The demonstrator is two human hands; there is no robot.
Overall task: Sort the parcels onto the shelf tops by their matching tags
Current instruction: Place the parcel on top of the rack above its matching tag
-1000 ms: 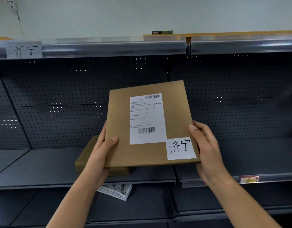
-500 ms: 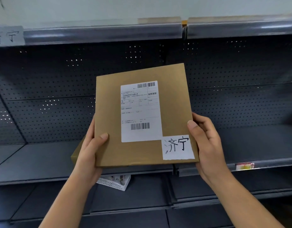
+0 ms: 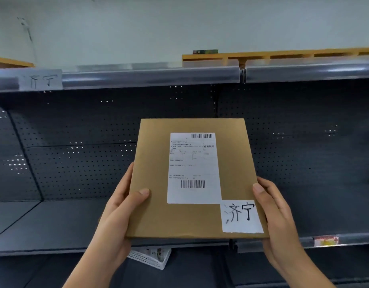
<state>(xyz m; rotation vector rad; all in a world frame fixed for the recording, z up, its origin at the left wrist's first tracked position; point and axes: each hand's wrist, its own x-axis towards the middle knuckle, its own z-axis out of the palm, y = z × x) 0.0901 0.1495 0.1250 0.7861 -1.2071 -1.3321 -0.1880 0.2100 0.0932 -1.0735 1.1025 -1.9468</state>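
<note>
I hold a flat brown cardboard parcel (image 3: pixel 154 183) in front of the shelving, tilted up toward me. It carries a white shipping label (image 3: pixel 193 169) with barcodes and a handwritten white tag (image 3: pixel 240 216) at its lower right corner. My left hand (image 3: pixel 119 215) grips the parcel's left edge, thumb on top. My right hand (image 3: pixel 277 213) grips the right edge beside the tag. A paper tag (image 3: pixel 41 80) with the same handwritten characters is stuck on the top shelf's front rail (image 3: pixel 150 76) at the upper left.
Dark perforated back panels (image 3: pixel 75 142) and a grey middle shelf (image 3: pixel 44 225) lie behind the parcel. A white mesh basket (image 3: pixel 150 258) sits on a lower shelf. A wooden pallet edge (image 3: pixel 283 55) shows above the top rail at right. A red-yellow price sticker (image 3: pixel 326 241) marks the right shelf edge.
The view has tilted up, so the top rail and wall show more. The parcel has shifted right and lower in view. The second brown parcel seen under my left hand is no longer visible.
</note>
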